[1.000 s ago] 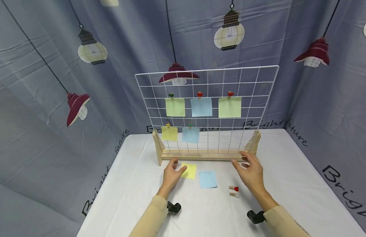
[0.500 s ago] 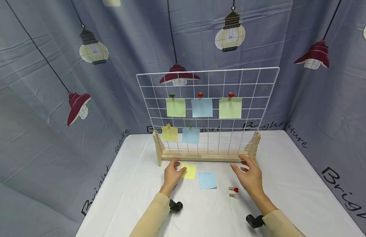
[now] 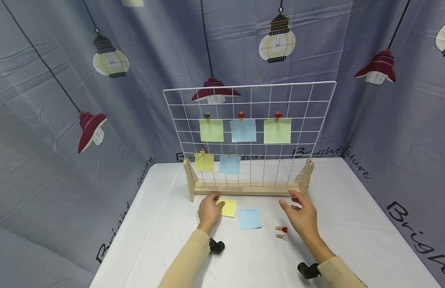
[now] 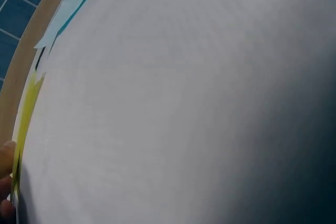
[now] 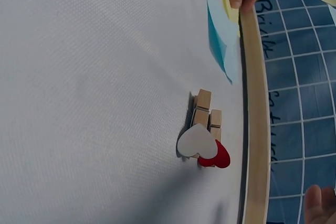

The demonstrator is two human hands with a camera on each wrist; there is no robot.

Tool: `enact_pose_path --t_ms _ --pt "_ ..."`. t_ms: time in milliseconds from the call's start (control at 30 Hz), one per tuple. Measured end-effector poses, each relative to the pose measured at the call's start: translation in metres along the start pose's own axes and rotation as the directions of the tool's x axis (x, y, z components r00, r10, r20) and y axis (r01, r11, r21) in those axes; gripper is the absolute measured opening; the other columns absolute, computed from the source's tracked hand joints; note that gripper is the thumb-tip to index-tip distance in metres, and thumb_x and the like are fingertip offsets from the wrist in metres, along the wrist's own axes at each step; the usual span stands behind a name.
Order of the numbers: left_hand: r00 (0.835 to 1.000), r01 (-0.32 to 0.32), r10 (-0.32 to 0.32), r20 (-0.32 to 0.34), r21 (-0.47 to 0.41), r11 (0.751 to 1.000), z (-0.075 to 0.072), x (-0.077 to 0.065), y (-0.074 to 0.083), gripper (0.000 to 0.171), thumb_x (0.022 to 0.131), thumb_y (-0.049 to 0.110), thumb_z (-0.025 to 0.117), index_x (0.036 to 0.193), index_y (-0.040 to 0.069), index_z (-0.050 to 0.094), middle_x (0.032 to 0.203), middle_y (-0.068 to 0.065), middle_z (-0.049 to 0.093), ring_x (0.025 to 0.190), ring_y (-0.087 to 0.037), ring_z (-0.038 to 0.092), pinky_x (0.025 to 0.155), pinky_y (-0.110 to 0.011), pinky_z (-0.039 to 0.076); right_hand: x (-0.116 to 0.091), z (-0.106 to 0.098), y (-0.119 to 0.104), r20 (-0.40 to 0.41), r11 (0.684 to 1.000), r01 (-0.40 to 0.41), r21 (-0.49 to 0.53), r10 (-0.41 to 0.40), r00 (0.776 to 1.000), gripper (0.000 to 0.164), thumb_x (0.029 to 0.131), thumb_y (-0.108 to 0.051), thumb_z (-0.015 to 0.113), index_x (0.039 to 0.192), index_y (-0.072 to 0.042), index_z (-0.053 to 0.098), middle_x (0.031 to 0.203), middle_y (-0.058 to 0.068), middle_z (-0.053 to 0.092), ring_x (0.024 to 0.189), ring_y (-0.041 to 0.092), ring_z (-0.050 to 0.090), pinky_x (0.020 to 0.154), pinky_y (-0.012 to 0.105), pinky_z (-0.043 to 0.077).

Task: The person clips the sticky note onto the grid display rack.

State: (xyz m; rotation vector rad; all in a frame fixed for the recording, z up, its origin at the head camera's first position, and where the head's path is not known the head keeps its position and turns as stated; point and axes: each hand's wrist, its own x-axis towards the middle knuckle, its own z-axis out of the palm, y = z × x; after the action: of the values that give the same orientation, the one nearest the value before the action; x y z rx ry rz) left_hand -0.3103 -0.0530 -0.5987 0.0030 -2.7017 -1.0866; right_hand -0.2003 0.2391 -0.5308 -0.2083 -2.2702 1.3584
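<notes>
My left hand [image 3: 209,211] pinches the left edge of a yellow sticky note [image 3: 228,208] on the white table; its fingertips show beside the note [image 4: 29,111] in the left wrist view. Just right of it lies a blue sticky note [image 3: 250,219]. My right hand [image 3: 302,216] is held over the table with thumb and fingers spread apart, holding nothing. Nearest to it are two small wooden clothespins, one with a red heart [image 3: 284,229] and one with a white heart [image 5: 197,141]. They lie side by side.
Behind stands a white wire grid [image 3: 269,100] on a wooden base [image 3: 247,189]. Several green, blue and yellow notes hang from it by clothespins, such as a blue note [image 3: 243,131]. A grey-blue curtain [image 3: 136,120] surrounds the white table [image 3: 251,264].
My left hand's thumb and fingers have drawn closer together at the yellow note's edge. My right hand has lowered slightly and keeps its spread shape. The clothespins and blue note stay in place.
</notes>
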Motion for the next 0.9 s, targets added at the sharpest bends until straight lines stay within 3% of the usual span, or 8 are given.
enact_pose_path --t_ms 333,533,767,900 --pt "0.998 0.065 -0.065 -0.012 0.013 0.998 0.004 0.002 0.000 0.017 0.087 0.026 0.083 0.103 0.021 0.080 0.091 0.007 0.072 0.087 -0.019 0.064 0.070 -0.037 0.048 -0.003 -0.002 0.003 -0.007 1.000 -0.017 0.005 0.017 1.000 0.049 0.090 -0.020 0.082 0.134 -0.005 0.064 0.133 0.012 0.062 0.119 0.031 0.061 0.084 0.001 0.045" --pt "1.000 0.016 -0.016 -0.009 0.012 1.000 -0.001 0.002 -0.002 0.004 0.088 0.022 0.082 0.091 0.022 0.078 0.087 0.006 0.073 0.084 -0.019 0.066 0.069 -0.038 0.050 -0.002 -0.001 0.004 0.007 0.998 -0.038 0.050 0.037 0.999 0.050 0.089 -0.018 0.082 0.134 -0.003 0.064 0.134 0.013 0.062 0.119 0.030 0.061 0.083 0.002 0.047" --pt "1.000 0.004 -0.003 0.006 -0.079 0.997 -0.010 0.000 0.000 0.005 0.092 0.021 0.078 0.094 0.017 0.077 0.090 0.001 0.074 0.086 -0.020 0.067 0.074 -0.042 0.053 -0.003 -0.003 0.007 0.023 0.997 -0.060 0.049 0.059 0.998 0.051 0.090 -0.019 0.082 0.134 -0.004 0.063 0.134 0.012 0.062 0.119 0.027 0.060 0.085 0.007 0.051" --pt "1.000 -0.001 0.002 0.004 -0.127 0.992 -0.016 0.000 0.002 0.003 0.094 0.018 0.076 0.096 0.016 0.077 0.089 0.001 0.075 0.082 -0.017 0.066 0.073 -0.038 0.051 -0.003 -0.004 0.007 0.031 0.997 -0.066 0.049 0.064 0.997 0.051 0.090 -0.020 0.082 0.135 -0.005 0.063 0.135 0.011 0.062 0.120 0.028 0.060 0.085 0.007 0.050"
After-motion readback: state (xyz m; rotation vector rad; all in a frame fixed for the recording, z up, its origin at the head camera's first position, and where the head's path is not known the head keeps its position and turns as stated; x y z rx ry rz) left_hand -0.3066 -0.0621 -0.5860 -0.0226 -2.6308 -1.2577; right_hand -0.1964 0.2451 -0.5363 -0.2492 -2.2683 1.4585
